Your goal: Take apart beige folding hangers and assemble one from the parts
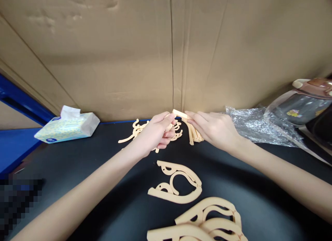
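Note:
Near the back of the black table, my left hand (162, 128) is closed around a cream plastic piece (179, 113), much of it hidden by the fingers. My right hand (210, 125) pinches the other end of that piece. Behind my left hand lie small curved hook pieces (137, 129). Several long cream arm pieces (193, 134) are bunched beneath my right hand. Closer to me rests a folded cream hanger (181, 198), and at the bottom edge more folded hangers (215, 203) overlap in a pile.
A tissue pack (70, 127) sits at the back left beside a blue frame (18, 99). Crumpled clear plastic wrap (254, 127) and a strapped bottle (295, 102) with a brown lid are at the right. Cardboard (116, 61) stands upright behind the table (103, 178).

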A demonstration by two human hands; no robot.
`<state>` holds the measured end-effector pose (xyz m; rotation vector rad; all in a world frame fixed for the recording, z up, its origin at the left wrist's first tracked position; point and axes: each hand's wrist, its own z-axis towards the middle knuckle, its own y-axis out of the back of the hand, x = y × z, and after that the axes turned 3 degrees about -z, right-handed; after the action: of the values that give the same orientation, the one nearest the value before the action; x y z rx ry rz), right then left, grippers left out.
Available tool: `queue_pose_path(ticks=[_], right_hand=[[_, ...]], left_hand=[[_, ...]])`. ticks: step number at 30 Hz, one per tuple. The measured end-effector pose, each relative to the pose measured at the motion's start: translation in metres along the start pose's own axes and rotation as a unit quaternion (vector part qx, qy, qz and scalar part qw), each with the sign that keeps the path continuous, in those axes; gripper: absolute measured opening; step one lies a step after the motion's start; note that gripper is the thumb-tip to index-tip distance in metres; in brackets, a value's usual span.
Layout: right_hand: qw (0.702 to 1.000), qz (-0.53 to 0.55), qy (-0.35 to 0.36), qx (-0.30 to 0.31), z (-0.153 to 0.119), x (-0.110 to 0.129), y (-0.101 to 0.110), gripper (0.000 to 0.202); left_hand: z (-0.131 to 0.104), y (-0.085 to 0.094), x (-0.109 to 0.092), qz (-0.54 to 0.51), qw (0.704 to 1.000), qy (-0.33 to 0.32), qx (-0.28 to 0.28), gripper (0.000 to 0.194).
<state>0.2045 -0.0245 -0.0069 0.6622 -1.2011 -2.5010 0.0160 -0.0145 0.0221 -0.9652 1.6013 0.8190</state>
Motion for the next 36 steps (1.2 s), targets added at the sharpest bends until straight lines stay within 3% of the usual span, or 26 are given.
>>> queue_pose_path(ticks=[3, 5, 7, 9, 11, 14, 16, 18, 21, 24, 27, 29, 31, 32, 34, 36], right_hand=[[1.0, -0.009, 0.009, 0.017, 0.001, 0.0, -0.001, 0.033], [0.998, -0.037, 0.026, 0.036, 0.002, -0.001, -0.001, 0.035], [0.996, -0.052, 0.047, 0.05, 0.002, -0.004, 0.001, 0.034], [0.996, -0.041, 0.06, 0.06, 0.003, -0.006, 0.004, 0.028], [0.996, -0.001, 0.045, 0.074, 0.004, -0.01, 0.008, 0.023], [0.983, 0.157, -0.039, 0.085, 0.01, -0.023, 0.011, 0.02], [0.949, 0.286, -0.121, 0.051, 0.013, -0.038, 0.008, 0.025], [0.92, 0.34, -0.196, 0.011, 0.012, -0.056, 0.002, 0.034], [0.906, 0.35, -0.239, 0.017, 0.003, -0.075, -0.011, 0.028], [0.902, 0.359, -0.236, 0.031, -0.011, -0.079, -0.02, 0.032], [0.922, 0.324, -0.209, 0.019, -0.022, -0.073, -0.023, 0.034], [0.945, 0.279, -0.171, -0.006, -0.026, -0.07, -0.026, 0.028], [0.963, 0.238, -0.124, -0.021, -0.03, -0.068, -0.03, 0.023], [0.97, 0.222, -0.101, -0.017, -0.033, -0.067, -0.032, 0.023], [0.98, 0.19, -0.054, 0.004, -0.039, -0.065, -0.038, 0.025], [0.989, 0.143, 0.001, 0.03, -0.046, -0.063, -0.044, 0.028]], left_hand=[[-0.001, -0.009, 0.004, 0.012, 1.0, -0.012, -0.009, 0.023], [-0.002, -0.013, 0.008, 0.06, 0.995, -0.073, -0.04, 0.024], [-0.003, -0.015, 0.01, 0.174, 0.969, -0.158, -0.08, 0.027], [-0.006, -0.015, 0.009, 0.324, 0.913, -0.216, -0.119, 0.027], [-0.01, -0.013, 0.006, 0.456, 0.849, -0.225, -0.146, 0.025], [-0.018, -0.01, 0.002, 0.603, 0.747, -0.221, -0.172, 0.027], [-0.024, -0.004, 0.002, 0.66, 0.704, -0.19, -0.179, 0.03], [-0.026, 0.01, 0.003, 0.667, 0.708, -0.154, -0.173, 0.032], [-0.021, 0.044, 0.009, 0.635, 0.735, -0.186, -0.15, 0.036], [-0.007, 0.08, 0.018, 0.6, 0.785, -0.095, -0.123, 0.037], [0.002, 0.097, 0.027, 0.613, 0.772, -0.05, -0.158, 0.027], [0.003, 0.091, 0.03, 0.64, 0.738, -0.076, -0.2, 0.026], [0.002, 0.074, 0.031, 0.677, 0.684, -0.141, -0.232, 0.027], [0.001, 0.062, 0.031, 0.677, 0.681, -0.171, -0.22, 0.026], [0.0, 0.036, 0.033, 0.654, 0.712, -0.194, -0.165, 0.023], [0.004, 0.011, 0.037, 0.651, 0.723, -0.205, -0.104, 0.026]])
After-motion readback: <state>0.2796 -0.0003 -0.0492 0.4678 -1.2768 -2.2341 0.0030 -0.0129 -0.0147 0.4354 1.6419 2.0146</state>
